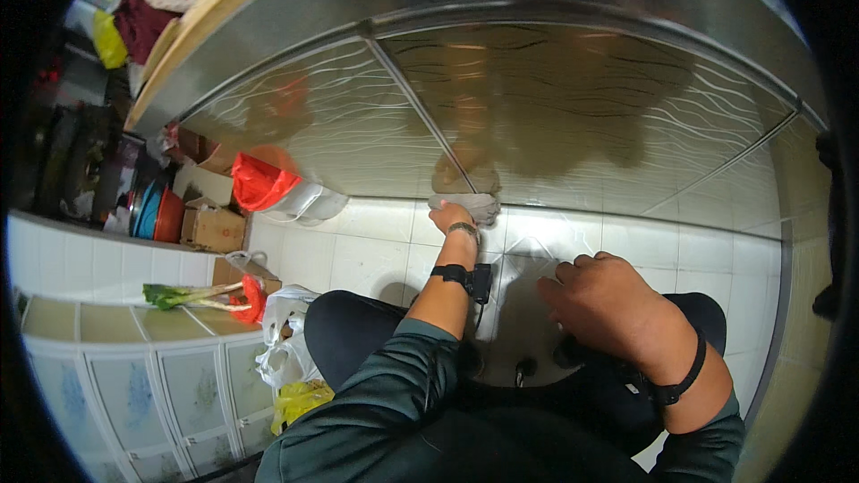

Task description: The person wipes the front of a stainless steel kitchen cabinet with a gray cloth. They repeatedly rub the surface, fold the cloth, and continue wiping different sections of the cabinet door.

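Note:
Low on the glossy, wavy-patterned cabinet front (555,116), my left hand (453,216) is closed on a crumpled grey cloth (481,207). The cloth touches the bottom of the panels near the metal strip between them, just above the floor tiles. A bracelet and a black strap with a small box are on that wrist. My right hand (598,293) hangs over my right knee, away from the cabinet. Its fingers are loosely curled, with nothing visible in them; a black band circles the wrist.
White tiles (367,255) cover the floor. To the left stand a bin with a red bag (261,182), a cardboard box (213,225), plastic bags (288,353) and leafy greens (170,295) atop a panelled cabinet (125,376). The counter edge (215,22) curves overhead.

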`<state>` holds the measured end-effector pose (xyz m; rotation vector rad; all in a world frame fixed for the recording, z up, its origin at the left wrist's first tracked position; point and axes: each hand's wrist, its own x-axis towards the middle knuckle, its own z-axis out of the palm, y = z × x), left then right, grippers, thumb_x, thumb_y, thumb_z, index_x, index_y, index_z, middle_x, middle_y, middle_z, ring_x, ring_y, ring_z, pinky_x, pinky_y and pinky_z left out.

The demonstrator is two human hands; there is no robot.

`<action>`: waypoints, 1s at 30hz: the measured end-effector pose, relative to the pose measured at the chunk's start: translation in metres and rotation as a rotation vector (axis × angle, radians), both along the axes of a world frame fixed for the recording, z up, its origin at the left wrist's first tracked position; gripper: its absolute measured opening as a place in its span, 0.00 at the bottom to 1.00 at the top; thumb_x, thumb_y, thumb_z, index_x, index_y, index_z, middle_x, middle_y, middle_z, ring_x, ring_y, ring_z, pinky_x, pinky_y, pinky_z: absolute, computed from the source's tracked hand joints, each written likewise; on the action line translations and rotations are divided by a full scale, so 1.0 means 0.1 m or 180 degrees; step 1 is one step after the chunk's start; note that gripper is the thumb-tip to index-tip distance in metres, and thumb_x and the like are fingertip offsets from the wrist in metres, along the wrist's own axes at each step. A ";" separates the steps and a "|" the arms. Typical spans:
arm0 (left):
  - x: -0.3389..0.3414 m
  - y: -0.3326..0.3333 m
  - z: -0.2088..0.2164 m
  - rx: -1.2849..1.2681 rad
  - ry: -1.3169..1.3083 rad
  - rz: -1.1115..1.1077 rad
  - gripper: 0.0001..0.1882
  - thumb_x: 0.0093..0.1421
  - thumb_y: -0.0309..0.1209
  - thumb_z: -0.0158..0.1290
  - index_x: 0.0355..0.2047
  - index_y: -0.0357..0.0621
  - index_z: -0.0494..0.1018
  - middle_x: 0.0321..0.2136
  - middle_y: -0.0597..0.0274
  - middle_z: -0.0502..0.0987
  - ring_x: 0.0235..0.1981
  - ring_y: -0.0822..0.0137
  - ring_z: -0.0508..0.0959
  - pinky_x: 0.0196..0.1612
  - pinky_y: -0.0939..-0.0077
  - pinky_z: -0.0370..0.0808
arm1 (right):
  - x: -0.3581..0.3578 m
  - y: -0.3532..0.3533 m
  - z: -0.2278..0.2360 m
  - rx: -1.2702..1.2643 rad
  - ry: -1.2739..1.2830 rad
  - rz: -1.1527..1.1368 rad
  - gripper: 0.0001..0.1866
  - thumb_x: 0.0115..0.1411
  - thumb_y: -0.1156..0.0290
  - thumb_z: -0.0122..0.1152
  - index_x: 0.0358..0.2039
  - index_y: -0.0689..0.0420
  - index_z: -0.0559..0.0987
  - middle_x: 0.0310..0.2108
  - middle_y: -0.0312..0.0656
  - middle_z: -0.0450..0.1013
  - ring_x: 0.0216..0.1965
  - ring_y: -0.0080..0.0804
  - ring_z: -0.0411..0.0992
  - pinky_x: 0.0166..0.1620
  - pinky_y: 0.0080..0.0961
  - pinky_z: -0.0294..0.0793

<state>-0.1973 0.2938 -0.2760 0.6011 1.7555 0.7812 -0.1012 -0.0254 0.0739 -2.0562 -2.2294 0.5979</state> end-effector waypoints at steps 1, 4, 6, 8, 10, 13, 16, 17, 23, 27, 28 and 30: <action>-0.01 -0.02 0.14 0.0071 -0.0133 0.0057 0.25 0.88 0.37 0.53 0.75 0.33 0.66 0.65 0.36 0.82 0.55 0.40 0.88 0.44 0.44 0.88 | -0.03 -0.01 -0.02 0.0059 -0.0043 -0.0041 0.17 0.69 0.61 0.77 0.53 0.53 0.88 0.45 0.48 0.86 0.51 0.50 0.87 0.53 0.47 0.87; -0.02 -0.09 0.54 0.0391 -0.0466 0.0173 0.26 0.87 0.37 0.53 0.76 0.32 0.65 0.67 0.37 0.80 0.58 0.45 0.86 0.49 0.45 0.86 | -0.06 -0.06 -0.05 0.0146 -0.0298 0.0107 0.18 0.69 0.60 0.78 0.54 0.53 0.88 0.45 0.46 0.86 0.52 0.50 0.86 0.53 0.47 0.87; -0.03 -0.11 0.81 0.0604 -0.0675 0.0123 0.27 0.87 0.37 0.54 0.76 0.33 0.65 0.67 0.41 0.80 0.59 0.51 0.83 0.51 0.45 0.84 | -0.08 -0.06 -0.08 0.0167 -0.0256 0.0045 0.18 0.69 0.59 0.78 0.55 0.52 0.88 0.45 0.46 0.86 0.52 0.50 0.86 0.54 0.47 0.87; -0.05 -0.08 1.13 0.0948 -0.0805 0.0146 0.29 0.87 0.38 0.54 0.76 0.29 0.65 0.67 0.40 0.80 0.58 0.53 0.83 0.51 0.50 0.84 | -0.10 -0.05 -0.09 0.0158 -0.0216 0.0039 0.19 0.69 0.58 0.79 0.55 0.52 0.88 0.46 0.46 0.86 0.52 0.51 0.86 0.54 0.47 0.87; -0.07 -0.08 1.50 0.1260 -0.0948 0.0069 0.28 0.87 0.39 0.54 0.74 0.27 0.66 0.65 0.40 0.81 0.57 0.54 0.83 0.55 0.53 0.83 | -0.10 -0.05 -0.09 0.0106 -0.0172 0.0093 0.19 0.69 0.58 0.79 0.56 0.52 0.89 0.47 0.46 0.86 0.52 0.51 0.86 0.54 0.48 0.87; -0.18 -0.13 2.11 0.1601 -0.1033 -0.0330 0.23 0.87 0.42 0.54 0.63 0.29 0.72 0.52 0.50 0.82 0.48 0.61 0.78 0.54 0.56 0.79 | -0.11 -0.03 -0.09 -0.0071 -0.0237 0.0129 0.20 0.71 0.56 0.77 0.57 0.52 0.89 0.48 0.46 0.86 0.53 0.53 0.86 0.55 0.49 0.87; -0.26 -0.13 2.77 0.2007 -0.1269 -0.0516 0.19 0.86 0.42 0.57 0.55 0.35 0.73 0.42 0.61 0.78 0.41 0.68 0.72 0.48 0.63 0.76 | -0.12 0.00 -0.09 -0.0208 -0.0328 0.0135 0.20 0.72 0.54 0.77 0.57 0.52 0.88 0.49 0.47 0.87 0.54 0.55 0.86 0.55 0.51 0.87; -0.31 -0.12 2.98 0.2174 -0.1428 -0.0674 0.17 0.86 0.41 0.58 0.54 0.37 0.73 0.39 0.66 0.76 0.38 0.71 0.71 0.44 0.66 0.74 | -0.12 0.01 -0.10 -0.0266 -0.0362 0.0121 0.21 0.72 0.54 0.76 0.57 0.52 0.88 0.49 0.48 0.87 0.54 0.55 0.86 0.55 0.51 0.87; -0.71 0.03 3.82 0.2644 -0.2024 -0.1503 0.10 0.81 0.40 0.61 0.40 0.56 0.76 0.29 0.77 0.78 0.23 0.77 0.74 0.24 0.76 0.67 | -0.08 -0.01 -0.11 -0.0314 -0.0347 0.0104 0.21 0.72 0.53 0.76 0.58 0.52 0.88 0.49 0.48 0.87 0.54 0.55 0.86 0.56 0.51 0.87; -0.77 0.10 4.02 0.2899 -0.2677 -0.1337 0.07 0.77 0.36 0.58 0.44 0.50 0.83 0.44 0.69 0.85 0.45 0.69 0.85 0.53 0.67 0.81 | -0.07 -0.01 -0.13 -0.0286 -0.0271 0.0108 0.21 0.71 0.54 0.77 0.57 0.52 0.88 0.49 0.48 0.87 0.54 0.55 0.86 0.55 0.51 0.87; -0.80 0.08 4.03 0.3035 -0.2948 -0.1548 0.07 0.77 0.35 0.59 0.46 0.48 0.84 0.45 0.67 0.87 0.49 0.66 0.86 0.59 0.64 0.82 | -0.07 -0.02 -0.14 -0.0253 -0.0252 0.0120 0.21 0.70 0.55 0.78 0.57 0.52 0.88 0.49 0.48 0.87 0.54 0.54 0.86 0.55 0.51 0.87; -0.83 0.07 4.06 0.2980 -0.2963 -0.1478 0.08 0.77 0.35 0.60 0.48 0.47 0.85 0.47 0.66 0.89 0.51 0.65 0.87 0.62 0.61 0.82 | -0.07 -0.02 -0.16 -0.0093 -0.0171 0.0125 0.18 0.70 0.57 0.76 0.55 0.53 0.88 0.47 0.48 0.87 0.52 0.55 0.87 0.54 0.51 0.87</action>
